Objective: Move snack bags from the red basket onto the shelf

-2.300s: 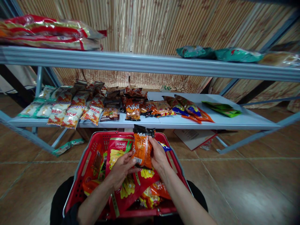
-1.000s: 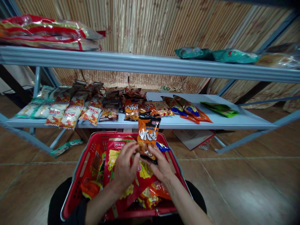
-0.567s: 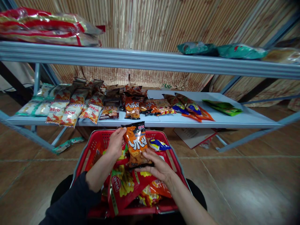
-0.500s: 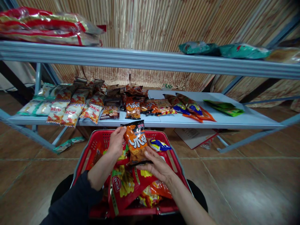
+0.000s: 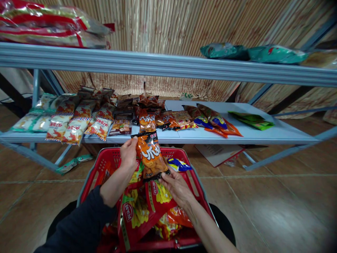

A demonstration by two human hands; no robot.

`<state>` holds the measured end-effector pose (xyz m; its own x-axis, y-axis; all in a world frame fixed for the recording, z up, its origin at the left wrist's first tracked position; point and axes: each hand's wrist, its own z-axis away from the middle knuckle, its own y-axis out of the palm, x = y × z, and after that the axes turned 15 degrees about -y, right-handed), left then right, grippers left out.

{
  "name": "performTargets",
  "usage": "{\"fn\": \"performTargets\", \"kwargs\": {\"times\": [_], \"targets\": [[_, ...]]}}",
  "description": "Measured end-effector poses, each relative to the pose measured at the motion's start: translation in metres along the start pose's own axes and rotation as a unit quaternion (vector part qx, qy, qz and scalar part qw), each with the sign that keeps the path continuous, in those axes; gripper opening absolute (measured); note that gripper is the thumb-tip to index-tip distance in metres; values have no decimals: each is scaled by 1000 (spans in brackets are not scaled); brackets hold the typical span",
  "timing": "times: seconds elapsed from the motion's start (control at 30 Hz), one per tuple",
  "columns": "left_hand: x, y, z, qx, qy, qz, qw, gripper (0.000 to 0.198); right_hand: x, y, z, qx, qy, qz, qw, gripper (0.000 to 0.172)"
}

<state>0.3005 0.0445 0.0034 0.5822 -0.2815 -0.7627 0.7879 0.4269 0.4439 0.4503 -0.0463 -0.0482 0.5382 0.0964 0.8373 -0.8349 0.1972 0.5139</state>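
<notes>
An orange and black snack bag (image 5: 150,154) is held between my two hands, over the far part of a red basket (image 5: 198,182). My left hand (image 5: 129,154) pinches its upper left corner. With thumb and fingers, my right hand (image 5: 176,184) grips its lower right corner. Below them, red snack bags with yellow pictures (image 5: 137,209) fill the basket. A blue and yellow packet (image 5: 179,164) lies at the basket's far right, beside my right hand. Directly behind the held bag, a similar orange bag (image 5: 147,120) stands on the shelf's front edge.
The lower shelf (image 5: 252,137) carries white and red bags (image 5: 75,128), brown bags (image 5: 121,121) and a flat green packet (image 5: 251,120). An upper shelf beam (image 5: 158,65) crosses above my hands. Green packets (image 5: 75,164) and a cardboard sheet (image 5: 218,154) lie beneath the lower shelf.
My right hand has closed on the bag's lower corner, where before its fingers were loosely against it. The bag has moved slightly left and up towards the shelf edge.
</notes>
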Motion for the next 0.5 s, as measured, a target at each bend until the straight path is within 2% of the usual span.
{"fn": "performTargets", "kwargs": {"times": [0.23, 0.5], "targets": [[0, 15, -12, -4, -10, -7, 1000, 23, 7, -3, -6, -15, -20, -8, 1000, 24], [-9, 28, -31, 79, -33, -68, 994, 29, 15, -11, -21, -40, -13, -31, 999, 30]]}}
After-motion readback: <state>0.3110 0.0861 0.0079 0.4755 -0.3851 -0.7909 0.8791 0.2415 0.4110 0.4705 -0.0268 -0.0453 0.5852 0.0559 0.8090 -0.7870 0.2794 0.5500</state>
